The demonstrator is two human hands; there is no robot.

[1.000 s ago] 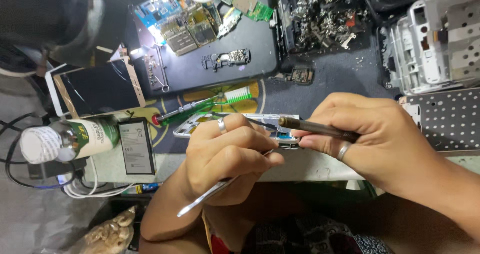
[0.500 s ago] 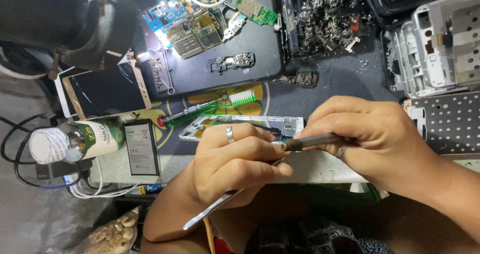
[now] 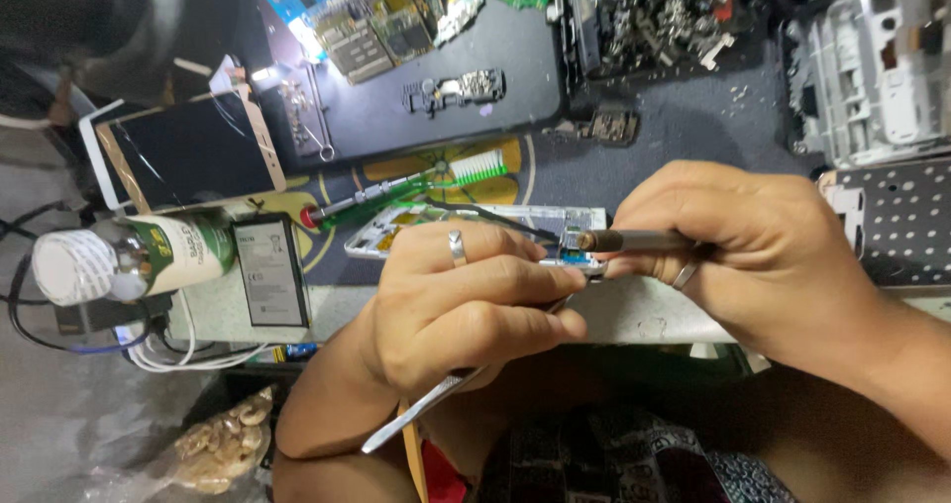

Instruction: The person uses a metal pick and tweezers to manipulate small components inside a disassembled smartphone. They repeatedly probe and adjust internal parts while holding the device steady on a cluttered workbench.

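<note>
The left hand [image 3: 461, 310] clenches metal tweezers [image 3: 416, 416], whose tips are hidden under the fingers, probably at the opened phone frame [image 3: 475, 228] lying on the surface [image 3: 634, 315] just beyond both hands. The right hand [image 3: 763, 255] grasps a dark pen-like tool [image 3: 634, 240], its brass tip touching the frame's right end. 2 tools meet in 1 tight spot: a slip could gouge the board or flick a small part into the clutter. A green toothbrush [image 3: 466, 169] and battery [image 3: 270, 270] lie nearby.
</note>
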